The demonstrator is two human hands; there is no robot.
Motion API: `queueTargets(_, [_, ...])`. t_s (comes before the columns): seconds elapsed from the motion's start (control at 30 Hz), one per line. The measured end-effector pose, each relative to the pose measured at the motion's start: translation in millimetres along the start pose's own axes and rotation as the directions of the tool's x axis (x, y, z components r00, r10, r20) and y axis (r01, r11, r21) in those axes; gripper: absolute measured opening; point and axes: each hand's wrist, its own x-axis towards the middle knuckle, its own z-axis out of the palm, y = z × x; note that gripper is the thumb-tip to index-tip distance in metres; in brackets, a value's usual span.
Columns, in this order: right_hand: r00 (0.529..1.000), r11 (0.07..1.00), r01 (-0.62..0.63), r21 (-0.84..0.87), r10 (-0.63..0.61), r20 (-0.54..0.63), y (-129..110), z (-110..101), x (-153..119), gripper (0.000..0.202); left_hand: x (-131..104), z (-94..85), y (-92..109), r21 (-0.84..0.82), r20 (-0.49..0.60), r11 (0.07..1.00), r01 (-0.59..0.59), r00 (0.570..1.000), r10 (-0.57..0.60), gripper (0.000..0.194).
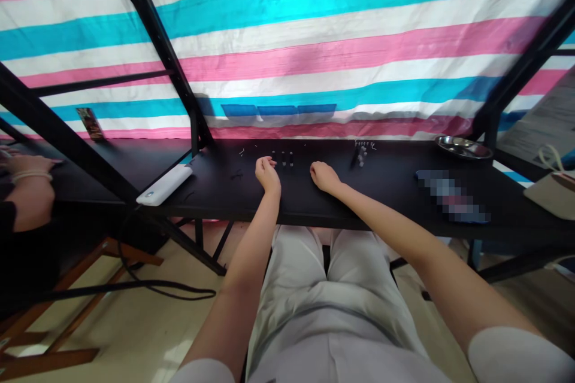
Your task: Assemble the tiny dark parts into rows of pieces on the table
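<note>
My left hand (pixel 268 176) is above the black table with its fingers curled in. Whatever its fingertips hold, if anything, is too small to name. Just beyond it, several small dark pieces with pale ends stand in a short row, among them one piece (pixel 284 159) and another piece (pixel 291 159). My right hand (pixel 325 178) rests on the tabletop to the right of that row, closed, its fingertips hidden. Farther right, near the back edge, lies a cluster of small grey and dark pieces (pixel 362 154).
A white power strip (pixel 165 184) lies at the table's left end, by a black metal post (pixel 173 66). At right are a round metal tray (pixel 464 147), a blurred flat packet (pixel 451 196) and a beige bag (pixel 554 193). Another person's hand (pixel 29 170) is far left.
</note>
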Motion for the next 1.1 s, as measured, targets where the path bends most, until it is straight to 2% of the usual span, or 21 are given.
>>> queueTargets(0.17, [0.998,0.997,0.055,0.051,-0.055,-0.006,24.4,-8.6,-19.2,0.017,-6.7,-0.5,2.2,0.055,0.108,0.991,-0.124,0.987,0.118,0.020])
queueTargets(0.27, [1.000,0.999,0.006,0.033,-0.006,-0.015,37.9,-14.0,-32.0,0.016,-8.5,-0.8,2.2,0.094,0.141,0.979,-0.180,0.976,0.166,0.021])
queueTargets(0.4, [0.980,0.979,-0.201,-0.030,0.201,-0.011,50.9,-23.2,-46.5,0.018,-9.0,-1.4,1.9,0.129,0.172,0.963,-0.236,0.962,0.213,0.022])
queueTargets(0.53, [0.880,0.880,-0.471,-0.054,0.473,0.037,63.9,-33.7,-53.5,0.026,-12.8,-1.1,1.5,0.183,0.266,0.925,-0.334,0.922,0.281,0.023])
queueTargets(0.6, [0.819,0.820,-0.571,-0.042,0.572,0.034,72.6,-37.2,-55.0,0.030,-18.2,0.0,2.9,0.212,0.369,0.875,-0.436,0.864,0.342,0.025])
queueTargets(0.67, [0.765,0.765,-0.644,-0.015,0.644,0.002,82.6,-38.2,-55.5,0.038,-25.7,2.5,6.2,0.217,0.510,0.800,-0.559,0.764,0.395,0.028])
queueTargets(0.7, [0.744,0.744,-0.668,0.002,0.668,-0.015,87.9,-37.6,-55.2,0.042,-30.1,4.5,8.4,0.205,0.595,0.756,-0.621,0.693,0.408,0.028])
queueTargets(0.77, [0.724,0.724,-0.688,0.039,0.690,-0.031,98.6,-35.0,-53.3,0.045,-39.2,10.2,13.6,0.149,0.759,0.672,-0.725,0.519,0.392,0.028])
queueTargets(0.83, [0.723,0.722,-0.688,0.071,0.690,-0.020,108.8,-31.4,-49.5,0.044,-48.6,18.8,18.8,0.087,0.880,0.616,-0.783,0.350,0.321,0.029])
queueTargets(0.87, [0.726,0.724,-0.685,0.085,0.688,-0.010,113.3,-29.7,-47.2,0.044,-53.4,24.2,21.0,0.070,0.918,0.603,-0.795,0.288,0.273,0.036])
queueTargets(0.9, [0.729,0.726,-0.681,0.096,0.684,-0.002,117.3,-28.2,-44.9,0.043,-58.4,30.4,23.0,0.074,0.941,0.592,-0.803,0.252,0.225,0.045])
queueTargets(0.93, [0.732,0.728,-0.677,0.105,0.681,0.003,120.7,-26.9,-42.5,0.043,-63.4,37.5,24.6,0.092,0.956,0.577,-0.812,0.234,0.178,0.053])
queueTargets(1.0, [0.736,0.731,-0.673,0.113,0.677,0.000,125.1,-24.9,-38.2,0.042,-73.6,53.9,26.3,0.143,0.967,0.538,-0.830,0.234,0.104,0.062])
queueTargets(1.1, [0.734,0.731,-0.672,0.114,0.679,-0.027,126.8,-22.8,-33.9,0.040,-87.6,82.3,25.4,0.211,0.966,0.505,-0.837,0.256,0.021,0.065])
